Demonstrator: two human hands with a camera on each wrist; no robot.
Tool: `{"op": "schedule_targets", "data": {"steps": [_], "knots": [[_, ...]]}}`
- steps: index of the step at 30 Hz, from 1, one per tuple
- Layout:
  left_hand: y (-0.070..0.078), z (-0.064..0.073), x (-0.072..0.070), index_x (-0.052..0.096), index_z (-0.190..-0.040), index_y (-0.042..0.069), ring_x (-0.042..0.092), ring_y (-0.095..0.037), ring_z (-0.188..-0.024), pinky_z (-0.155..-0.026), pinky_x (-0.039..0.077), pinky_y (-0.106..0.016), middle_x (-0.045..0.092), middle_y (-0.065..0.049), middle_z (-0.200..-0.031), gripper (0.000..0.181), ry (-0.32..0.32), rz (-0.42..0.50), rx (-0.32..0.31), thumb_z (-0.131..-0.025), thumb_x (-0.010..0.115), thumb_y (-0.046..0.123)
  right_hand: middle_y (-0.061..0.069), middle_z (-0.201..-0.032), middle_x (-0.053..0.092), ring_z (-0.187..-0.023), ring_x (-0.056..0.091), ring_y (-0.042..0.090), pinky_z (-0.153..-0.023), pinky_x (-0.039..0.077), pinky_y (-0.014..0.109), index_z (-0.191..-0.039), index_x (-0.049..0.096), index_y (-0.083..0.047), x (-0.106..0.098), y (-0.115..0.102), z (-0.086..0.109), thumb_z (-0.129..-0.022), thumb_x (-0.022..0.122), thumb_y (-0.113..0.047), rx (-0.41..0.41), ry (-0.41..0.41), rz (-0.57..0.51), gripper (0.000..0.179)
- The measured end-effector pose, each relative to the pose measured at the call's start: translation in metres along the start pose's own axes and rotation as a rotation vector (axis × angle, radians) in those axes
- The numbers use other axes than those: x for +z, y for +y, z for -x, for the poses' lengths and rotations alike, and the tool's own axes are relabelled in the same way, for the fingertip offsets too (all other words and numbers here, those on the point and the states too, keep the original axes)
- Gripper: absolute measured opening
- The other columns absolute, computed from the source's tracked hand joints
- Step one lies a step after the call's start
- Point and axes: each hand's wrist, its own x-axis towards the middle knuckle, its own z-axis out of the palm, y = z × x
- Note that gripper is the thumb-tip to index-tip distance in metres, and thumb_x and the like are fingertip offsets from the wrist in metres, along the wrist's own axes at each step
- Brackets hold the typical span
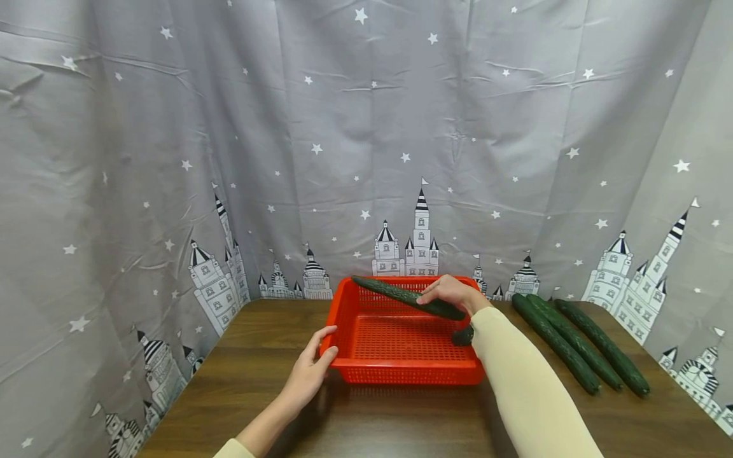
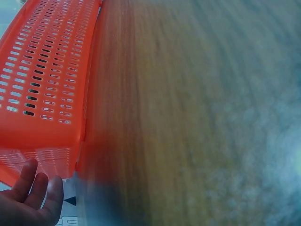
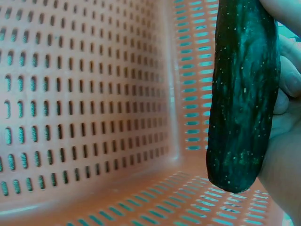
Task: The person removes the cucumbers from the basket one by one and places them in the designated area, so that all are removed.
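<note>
A dark green cucumber (image 1: 395, 292) slants over the red plastic basket (image 1: 406, 364), its far end by the back left rim. My right hand (image 1: 452, 292) grips it near its right end, from above. The right wrist view shows the blunt near end of the cucumber (image 3: 242, 103) close up, the fingers and palm along its side. My left hand (image 1: 309, 366) is at the left side of the basket, thumb and fingertips apart at the rim. In the left wrist view its fingers (image 2: 35, 190) look loosely extended against the slotted end wall.
Three more cucumbers (image 1: 578, 343) lie side by side on the wooden table (image 1: 275, 331), right of the basket. A dark rounded thing (image 1: 462, 336) shows beside the right sleeve, partly hidden by it. A grey curtain (image 1: 343, 127) with stars and castles hangs behind the table.
</note>
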Motion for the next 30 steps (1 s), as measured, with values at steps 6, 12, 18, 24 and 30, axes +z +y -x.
{"op": "schedule_targets", "data": {"steps": [6,12,18,24,30], "knots": [[0.001,-0.004,0.001,0.050,-0.144,0.026,0.055,-0.024,-0.087,-0.067,0.046,-0.028,0.060,-0.012,-0.111,0.043,-0.007,-0.004,0.001,-0.102,0.059,0.020,0.012,-0.119,0.073,-0.119,0.063,0.026,-0.101,0.050,0.038,-0.106,0.079,-0.003,-0.013,-0.011,0.001,-0.079,0.084,-0.022,0.006,0.059,0.017,0.033],[0.001,-0.003,0.002,0.049,-0.144,0.025,0.055,-0.020,-0.088,-0.069,0.046,-0.030,0.060,-0.014,-0.116,0.043,-0.009,0.006,-0.014,-0.103,0.058,0.020,0.016,-0.121,0.071,-0.111,0.064,0.022,-0.091,0.053,0.032,-0.109,0.077,-0.001,-0.026,-0.016,0.005,-0.079,0.084,-0.024,0.022,0.078,0.012,0.038],[-0.001,0.000,0.001,0.048,-0.146,0.024,0.055,-0.019,-0.090,-0.068,0.046,-0.030,0.060,-0.014,-0.118,0.044,-0.008,0.010,-0.014,-0.103,0.058,0.021,0.017,-0.118,0.072,-0.119,0.062,0.027,-0.098,0.050,0.035,-0.111,0.076,0.000,-0.038,-0.018,0.018,-0.080,0.083,-0.024,-0.011,0.130,0.041,0.040],[-0.001,0.000,0.000,0.048,-0.146,0.025,0.056,-0.021,-0.093,-0.071,0.048,-0.033,0.060,-0.014,-0.121,0.045,-0.006,0.009,-0.014,-0.102,0.059,0.022,0.016,-0.117,0.072,-0.116,0.065,0.025,-0.091,0.054,0.030,-0.110,0.077,-0.001,-0.050,-0.014,0.027,-0.081,0.083,-0.025,-0.010,0.150,0.050,0.038],[0.000,-0.001,0.000,0.048,-0.145,0.025,0.057,-0.021,-0.095,-0.073,0.050,-0.036,0.060,-0.015,-0.123,0.044,-0.015,0.011,-0.008,-0.102,0.059,0.022,0.016,-0.116,0.072,-0.092,0.068,0.009,-0.078,0.055,0.024,-0.111,0.075,0.002,-0.062,-0.004,0.036,-0.082,0.082,-0.023,0.017,0.178,-0.006,0.039]]}}
